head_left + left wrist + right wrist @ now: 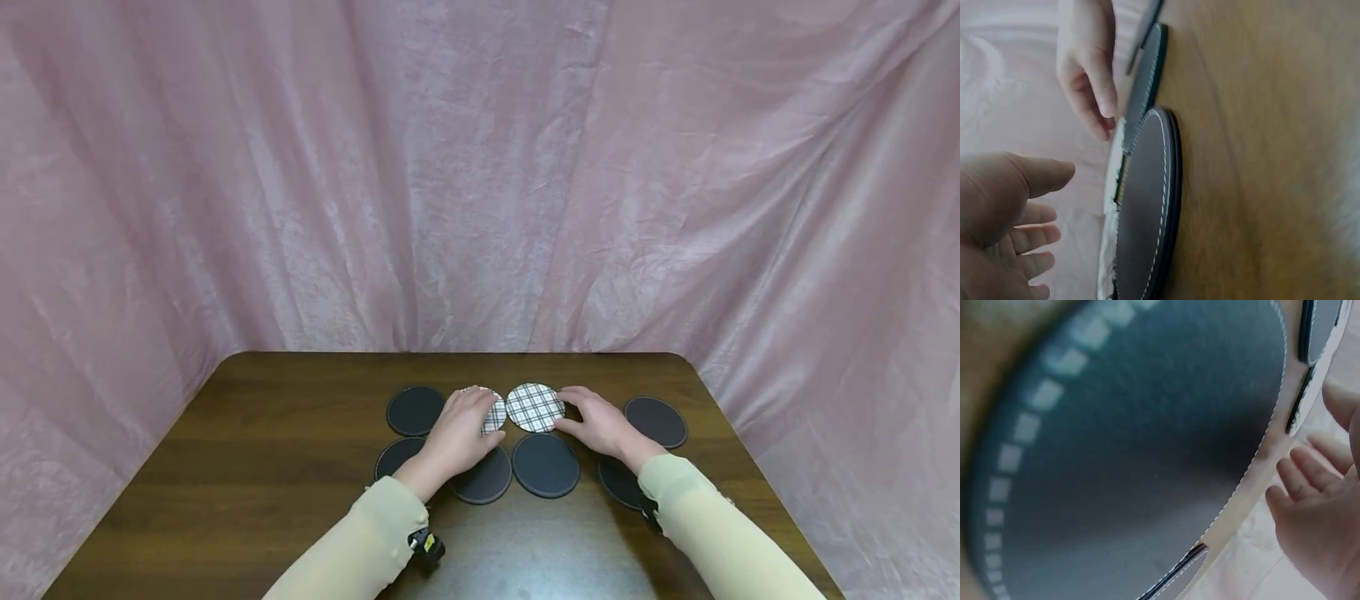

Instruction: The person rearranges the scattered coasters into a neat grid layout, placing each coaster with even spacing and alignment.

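My left hand [463,427] hovers over a round plaid coaster [495,414], partly hiding it. In the left wrist view, the thumb and fingers of that left hand [1004,219] are spread, with a gap between them and a brown stitched coaster [1142,206]. A second plaid coaster [534,407] lies just to the right of the first. At its right edge is my right hand [600,423], thumb and fingertips beside the rim. The right wrist view shows this right hand [1319,500] with loosely bent fingers and nothing in its palm.
Dark round coasters lie around the plaid pair on the wooden table [225,467]: a black one [415,410] at left, a brown one [483,477] and a dark blue one [546,465] in front, another brown one [657,422] at right. Pink curtain [465,183] hangs behind.
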Motion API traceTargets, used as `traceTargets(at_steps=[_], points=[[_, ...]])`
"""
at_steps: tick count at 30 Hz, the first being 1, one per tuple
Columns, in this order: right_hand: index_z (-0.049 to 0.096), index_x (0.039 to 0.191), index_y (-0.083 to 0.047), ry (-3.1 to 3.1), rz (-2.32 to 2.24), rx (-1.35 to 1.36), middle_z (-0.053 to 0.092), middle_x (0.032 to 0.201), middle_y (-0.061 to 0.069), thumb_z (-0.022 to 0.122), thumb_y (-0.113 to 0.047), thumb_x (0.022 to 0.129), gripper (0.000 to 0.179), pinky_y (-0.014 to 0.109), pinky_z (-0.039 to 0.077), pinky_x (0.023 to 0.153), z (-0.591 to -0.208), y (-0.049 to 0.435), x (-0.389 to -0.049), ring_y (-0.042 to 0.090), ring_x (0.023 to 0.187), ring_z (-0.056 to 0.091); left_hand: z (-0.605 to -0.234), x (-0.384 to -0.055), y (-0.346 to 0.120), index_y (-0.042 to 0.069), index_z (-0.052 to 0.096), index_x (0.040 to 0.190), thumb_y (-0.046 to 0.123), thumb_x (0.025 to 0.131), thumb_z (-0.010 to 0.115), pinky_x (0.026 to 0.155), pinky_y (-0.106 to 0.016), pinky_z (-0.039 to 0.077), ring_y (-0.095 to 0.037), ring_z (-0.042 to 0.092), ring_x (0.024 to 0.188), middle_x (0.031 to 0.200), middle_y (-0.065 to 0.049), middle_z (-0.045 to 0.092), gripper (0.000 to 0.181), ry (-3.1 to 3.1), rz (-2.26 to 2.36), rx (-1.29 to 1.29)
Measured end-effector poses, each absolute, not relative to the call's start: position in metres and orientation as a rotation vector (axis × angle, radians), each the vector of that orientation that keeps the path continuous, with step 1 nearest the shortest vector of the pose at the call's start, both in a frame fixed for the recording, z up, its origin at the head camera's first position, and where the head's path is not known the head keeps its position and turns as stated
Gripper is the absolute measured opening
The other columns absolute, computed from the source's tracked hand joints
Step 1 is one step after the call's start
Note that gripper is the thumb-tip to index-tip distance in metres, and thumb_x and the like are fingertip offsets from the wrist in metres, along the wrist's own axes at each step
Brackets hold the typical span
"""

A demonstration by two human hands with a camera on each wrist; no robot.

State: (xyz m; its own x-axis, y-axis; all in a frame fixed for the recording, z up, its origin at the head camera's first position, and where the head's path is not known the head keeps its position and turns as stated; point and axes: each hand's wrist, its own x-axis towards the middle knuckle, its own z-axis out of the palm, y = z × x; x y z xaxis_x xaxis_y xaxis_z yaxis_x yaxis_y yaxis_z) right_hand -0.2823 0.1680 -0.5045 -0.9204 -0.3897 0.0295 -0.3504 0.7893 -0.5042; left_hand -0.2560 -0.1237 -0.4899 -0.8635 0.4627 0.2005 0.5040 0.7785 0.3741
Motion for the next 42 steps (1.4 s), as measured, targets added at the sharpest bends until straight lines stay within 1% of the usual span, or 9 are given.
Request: traceTargets(at_steps=[7,13,16,23,31,34,37,39,42], points=[[0.059,0.155,0.002,3.000,-0.741,-0.559,0.055,0.159,0.026,0.075,-0.035,0.108,0.062,0.067,0.045,0.116,-0.495,0.186,-0.252,0.049,0.148,0.050,-0.483,-0.232,-0.111,-0.001,0.062,0.150,0.030,0.101,0.085,0.128,-0.067,0.027,-0.046,0.043,0.155,0.158,-0.022,0.058,0.063,-2.837,-0.669,-0.759],[0.059,0.154,0.003,3.108,-0.660,-0.556,0.059,0.155,0.025,0.081,-0.033,0.103,0.066,0.067,0.045,0.116,-0.487,0.210,-0.220,0.049,0.146,0.052,-0.480,-0.214,-0.084,0.000,0.059,0.154,0.034,0.102,0.083,0.128,-0.065,0.029,-0.044,0.040,0.158,0.163,-0.021,0.054,0.067,-2.860,-0.698,-0.781],[0.058,0.155,0.003,3.145,-0.646,-0.516,0.059,0.155,0.025,0.084,-0.034,0.101,0.070,0.068,0.044,0.115,-0.483,0.224,-0.203,0.050,0.146,0.052,-0.477,-0.210,-0.071,0.000,0.059,0.155,0.036,0.102,0.083,0.128,-0.064,0.029,-0.042,0.040,0.159,0.164,-0.020,0.053,0.068,-2.866,-0.683,-0.804],[0.050,0.160,0.006,3.131,-0.647,-0.406,0.052,0.161,0.031,0.085,-0.038,0.100,0.083,0.070,0.046,0.112,-0.483,0.254,-0.169,0.052,0.149,0.047,-0.478,-0.203,-0.050,0.003,0.059,0.155,0.039,0.102,0.082,0.129,-0.062,0.030,-0.039,0.042,0.158,0.163,-0.017,0.055,0.068,-2.865,-0.645,-0.873],[0.051,0.158,0.008,3.122,-0.589,-0.334,0.053,0.158,0.032,0.087,-0.045,0.096,0.090,0.071,0.047,0.110,-0.487,0.273,-0.151,0.055,0.146,0.048,-0.475,-0.198,-0.027,0.004,0.057,0.157,0.041,0.103,0.081,0.129,-0.058,0.032,-0.035,0.045,0.157,0.162,-0.013,0.057,0.070,-2.861,-0.609,-0.947],[0.050,0.158,0.009,3.088,-0.587,-0.275,0.051,0.158,0.035,0.086,-0.047,0.096,0.091,0.073,0.047,0.108,-0.487,0.275,-0.148,0.057,0.146,0.047,-0.475,-0.196,-0.016,0.006,0.059,0.156,0.043,0.102,0.081,0.128,-0.054,0.035,-0.030,0.051,0.152,0.157,-0.010,0.061,0.069,-2.844,-0.571,-0.971],[0.050,0.157,0.011,3.064,-0.586,-0.225,0.051,0.157,0.037,0.085,-0.048,0.097,0.091,0.074,0.048,0.106,-0.486,0.275,-0.148,0.058,0.145,0.047,-0.476,-0.196,-0.004,0.007,0.063,0.152,0.046,0.101,0.082,0.124,-0.047,0.041,-0.027,0.058,0.141,0.147,-0.008,0.066,0.067,-2.813,-0.532,-0.974],[0.050,0.157,0.011,3.055,-0.585,-0.191,0.053,0.154,0.036,0.084,-0.049,0.097,0.092,0.074,0.050,0.103,-0.485,0.274,-0.149,0.058,0.142,0.050,-0.477,-0.197,0.003,0.007,0.066,0.147,0.048,0.100,0.083,0.119,-0.043,0.045,-0.026,0.061,0.132,0.138,-0.008,0.068,0.065,-2.800,-0.501,-0.970],[0.052,0.155,0.013,3.049,-0.577,-0.145,0.058,0.147,0.035,0.085,-0.051,0.096,0.092,0.072,0.053,0.099,-0.484,0.272,-0.152,0.056,0.135,0.055,-0.480,-0.199,0.013,0.008,0.071,0.139,0.051,0.097,0.085,0.109,-0.038,0.049,-0.025,0.062,0.119,0.126,-0.006,0.067,0.061,-2.802,-0.452,-0.961]])
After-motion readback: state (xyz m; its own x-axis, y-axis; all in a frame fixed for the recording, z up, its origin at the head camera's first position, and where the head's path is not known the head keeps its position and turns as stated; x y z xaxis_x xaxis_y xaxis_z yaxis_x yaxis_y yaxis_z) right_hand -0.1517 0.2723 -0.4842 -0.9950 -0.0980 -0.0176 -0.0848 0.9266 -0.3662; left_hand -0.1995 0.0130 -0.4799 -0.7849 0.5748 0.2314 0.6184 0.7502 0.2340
